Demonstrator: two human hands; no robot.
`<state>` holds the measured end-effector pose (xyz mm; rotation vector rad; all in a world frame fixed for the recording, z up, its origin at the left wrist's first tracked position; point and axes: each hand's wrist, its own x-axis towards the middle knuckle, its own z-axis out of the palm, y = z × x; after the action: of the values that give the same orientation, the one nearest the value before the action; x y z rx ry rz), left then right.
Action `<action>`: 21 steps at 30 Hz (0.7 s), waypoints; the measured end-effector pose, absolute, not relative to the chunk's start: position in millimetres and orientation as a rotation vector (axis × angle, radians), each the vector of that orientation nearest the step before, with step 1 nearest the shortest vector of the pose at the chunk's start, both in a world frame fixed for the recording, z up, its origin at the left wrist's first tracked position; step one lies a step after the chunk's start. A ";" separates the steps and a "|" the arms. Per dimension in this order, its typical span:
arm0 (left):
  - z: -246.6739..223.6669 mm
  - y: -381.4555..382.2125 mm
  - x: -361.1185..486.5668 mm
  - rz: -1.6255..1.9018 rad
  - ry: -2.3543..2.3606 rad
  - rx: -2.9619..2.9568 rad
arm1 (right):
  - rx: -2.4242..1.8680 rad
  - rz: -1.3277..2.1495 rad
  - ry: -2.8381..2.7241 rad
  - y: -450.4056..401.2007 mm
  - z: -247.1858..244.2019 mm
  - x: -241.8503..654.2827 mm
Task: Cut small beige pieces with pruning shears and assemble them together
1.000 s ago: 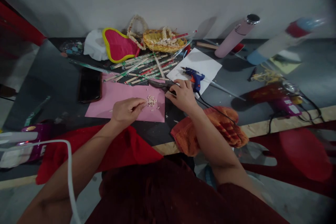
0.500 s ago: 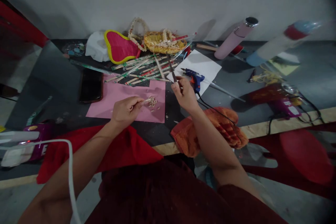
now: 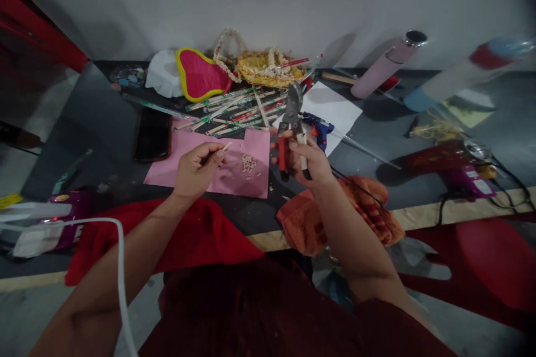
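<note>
My left hand (image 3: 199,169) pinches a short pale stick (image 3: 227,146) over the pink paper (image 3: 167,170). My right hand (image 3: 310,157) holds pruning shears (image 3: 292,117), one handle red and the other white, blades pointing up and away from me. Between the hands, a small heap of short cut pieces (image 3: 248,163) lies on the pink paper. Behind the paper are several wrapped chopsticks (image 3: 230,109). A blue glue gun (image 3: 321,130) rests on white paper (image 3: 341,111), partly behind my right hand.
A phone (image 3: 153,134) lies left of the pink paper. Along the wall stand a yellow basket (image 3: 251,70), a red heart shape with yellow rim (image 3: 203,77) and a pink flask (image 3: 383,70). An orange towel (image 3: 301,223) and red cloth (image 3: 188,240) lie at the front edge.
The shears have turned in my right hand, so their blades and both handles now show. My left hand has drawn back slightly from the heap of pieces, still pinching the stick.
</note>
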<state>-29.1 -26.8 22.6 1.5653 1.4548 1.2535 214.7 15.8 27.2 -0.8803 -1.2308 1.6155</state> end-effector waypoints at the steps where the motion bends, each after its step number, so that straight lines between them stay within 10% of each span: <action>1: 22.0 -26.4 -29.5 1.269 1.459 1.556 | -0.842 1.698 -1.260 12.8 29.0 214.2; 21: 19.1 -21.0 -32.4 1.493 1.386 1.324 | -1.231 0.251 -2.600 0.4 15.3 198.9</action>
<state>-32.4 -21.0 19.1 1.3242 1.3858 1.4935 198.9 0.4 15.3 -1.2309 -2.6002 0.2511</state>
